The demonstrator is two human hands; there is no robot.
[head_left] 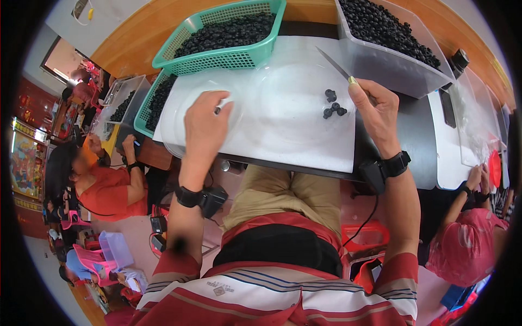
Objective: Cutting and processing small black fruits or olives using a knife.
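My right hand point(376, 108) grips a thin, pointed knife point(333, 62), its blade slanting up and to the left. Something pale yellow shows at the thumb tip. Over the left part of a white sheet point(304, 149), the fingers of my left hand point(205, 127) are curled round a small round black part point(217, 111), mostly hidden by them. Beneath that hand lies what looks like a clear round dish point(236, 106). Several black parts point(334, 110) sit in small clusters on the right of the sheet, left of my right hand.
A green mesh basket point(234, 61) heaped with black parts stands at the far left, with a second green basket point(142, 117) beside it. A translucent bin point(391, 68) of black parts stands far right. A phone point(447, 108) lies farther right. Other people sit on both sides.
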